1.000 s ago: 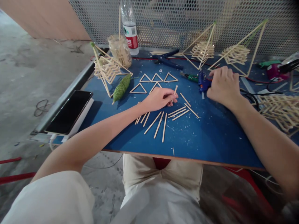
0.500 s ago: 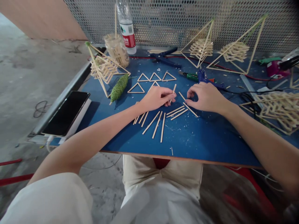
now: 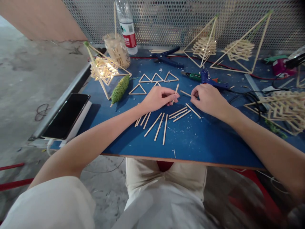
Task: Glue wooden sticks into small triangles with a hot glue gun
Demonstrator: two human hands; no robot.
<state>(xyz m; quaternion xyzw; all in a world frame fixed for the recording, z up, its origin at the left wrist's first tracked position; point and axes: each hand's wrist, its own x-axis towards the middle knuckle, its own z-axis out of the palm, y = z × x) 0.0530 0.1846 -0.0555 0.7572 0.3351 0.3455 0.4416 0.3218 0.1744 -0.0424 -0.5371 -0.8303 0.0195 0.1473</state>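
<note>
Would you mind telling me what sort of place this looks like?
Probably a craft workbench: a blue table strewn with wooden sticks, a glue gun, and finished stick pyramids against a perforated metal screen.

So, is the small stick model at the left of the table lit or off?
Lit. The stick model glows bright yellow-white inside, unlike the unlit models by the mesh.

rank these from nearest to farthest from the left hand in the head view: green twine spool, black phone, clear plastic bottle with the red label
1. The green twine spool, on the blue table just to the left of the left hand.
2. The clear plastic bottle with the red label, standing at the back edge by the mesh.
3. The black phone, at the table's far left edge.
</note>
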